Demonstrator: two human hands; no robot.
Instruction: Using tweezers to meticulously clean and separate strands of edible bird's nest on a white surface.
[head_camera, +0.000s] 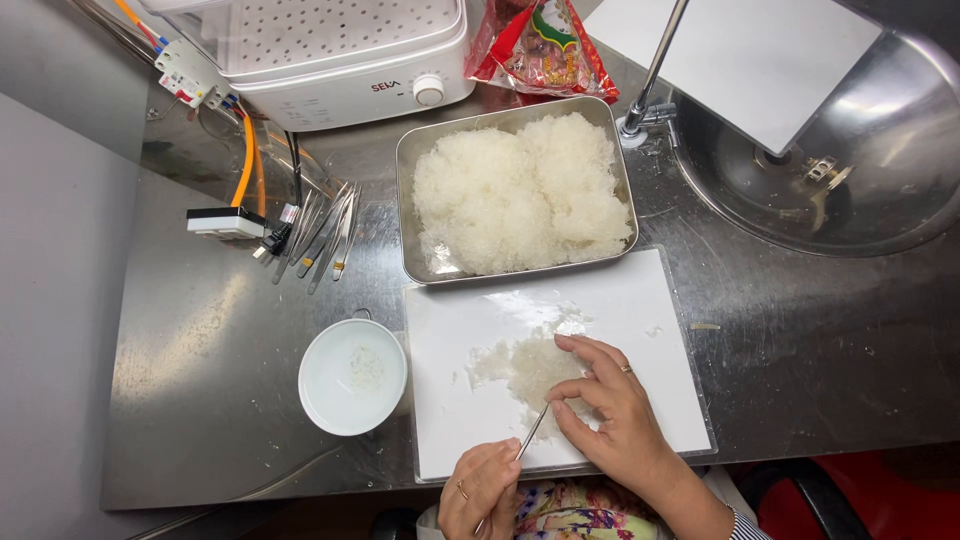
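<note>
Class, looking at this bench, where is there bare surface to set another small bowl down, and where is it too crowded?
Bare steel lies left of the white bowl and right of the white board, below the sink. It is crowded between the spare tweezers, steamer and rice tray.

The white steamer (340, 50) and the red bag (540, 45) are getting cut off at the far edge. The left hand (482, 490) is running off the near edge, hiding part of the tweezers (530, 432).
</note>
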